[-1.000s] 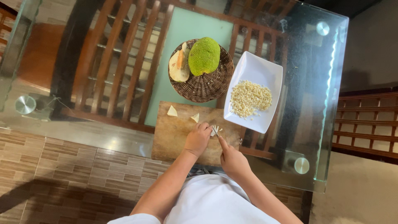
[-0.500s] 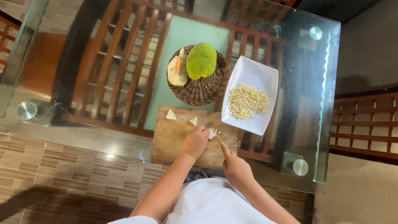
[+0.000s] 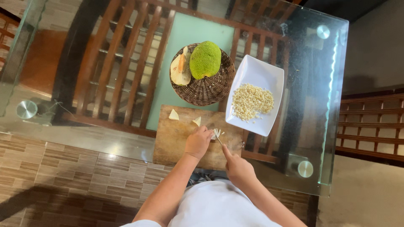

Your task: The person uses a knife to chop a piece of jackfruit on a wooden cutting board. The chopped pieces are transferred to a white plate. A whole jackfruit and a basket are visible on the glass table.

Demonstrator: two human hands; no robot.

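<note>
A wooden cutting board (image 3: 176, 138) lies on a glass table. My left hand (image 3: 198, 142) presses down on pale fruit pieces (image 3: 216, 133) at the board's right side. My right hand (image 3: 236, 164) grips a knife (image 3: 219, 140) whose blade meets those pieces. Two pale wedges lie farther up the board: one wedge (image 3: 173, 114) at the left and a smaller wedge (image 3: 197, 121) beside it.
A wicker basket (image 3: 206, 90) behind the board holds a green bumpy fruit (image 3: 205, 59) and a cut pale piece (image 3: 180, 69). A white rectangular dish (image 3: 261, 75) with chopped bits (image 3: 251, 101) sits to the right. Wooden chairs (image 3: 122, 63) show through the glass. The table's edge (image 3: 332, 105) runs along the right.
The hands stay at the same spot on the board with small cutting motions. The view has shifted slightly.
</note>
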